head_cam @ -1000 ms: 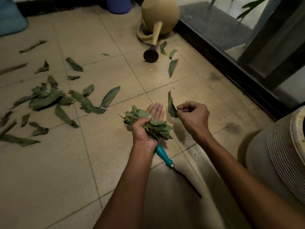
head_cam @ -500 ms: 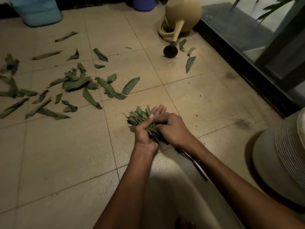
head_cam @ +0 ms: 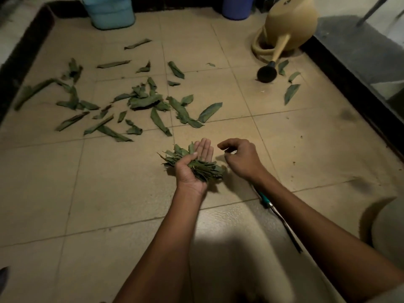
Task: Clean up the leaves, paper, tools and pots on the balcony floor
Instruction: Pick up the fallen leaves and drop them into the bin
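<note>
The scene is dim and warm-toned, with the light falling from above and behind the person, so a broad soft shadow spreads over the floor at its near edge, between the forearms, around one paler patch. The right hand is slightly motion-blurred, and the leaves toward the floor's left edge smear. Wide-angle distortion bends the tile lines and the dark curb at the frame's sides, and the corners fall darker.
</note>
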